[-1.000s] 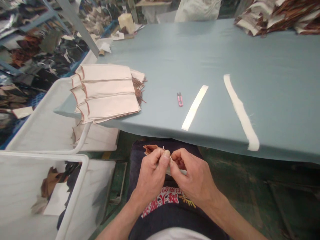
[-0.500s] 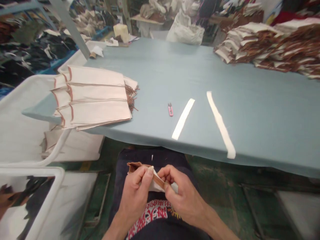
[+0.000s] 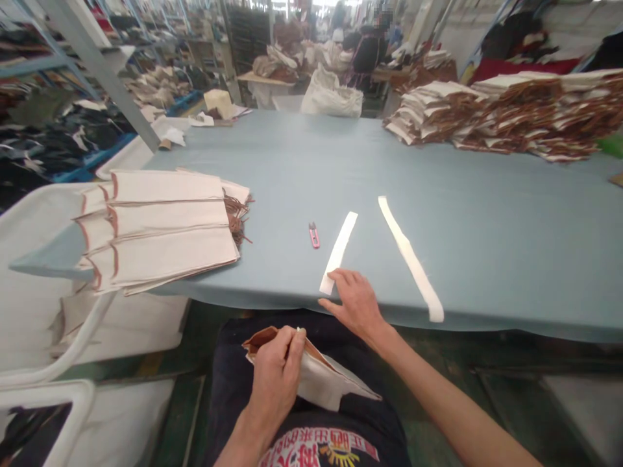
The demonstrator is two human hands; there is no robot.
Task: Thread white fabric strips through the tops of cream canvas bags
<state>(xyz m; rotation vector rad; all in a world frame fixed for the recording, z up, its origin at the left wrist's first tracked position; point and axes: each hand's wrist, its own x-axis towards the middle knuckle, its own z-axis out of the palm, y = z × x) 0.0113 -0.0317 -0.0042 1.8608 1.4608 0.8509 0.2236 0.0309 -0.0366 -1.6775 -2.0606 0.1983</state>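
Note:
My left hand (image 3: 276, 373) is closed on a cream fabric pouch (image 3: 324, 384) with a brown inside, pinching its upper edge over my lap. The pouch's right end hangs free. My right hand (image 3: 357, 303) is at the table's near edge, its thumb apart from the fingers. Its fingertips rest on or just over the near end of a short white strip (image 3: 343, 241); contact is hard to tell. Left of that strip lie pink thread snips (image 3: 314, 235). A longer white strip (image 3: 407, 253) lies slantwise to the right.
Stacked cream fabric pieces (image 3: 168, 220) with brown edges and loose brown ends lie on the left of the blue-covered table (image 3: 487, 214). A tall brown and cream fabric pile (image 3: 516, 113) is at the back right. A white sack (image 3: 331, 94) stands behind. White bins (image 3: 29, 214) flank the left side.
My right hand has let go of the pouch and moved forward to the short white strip. My left hand still holds the pouch, which now hangs more spread out. The view has tilted upward.

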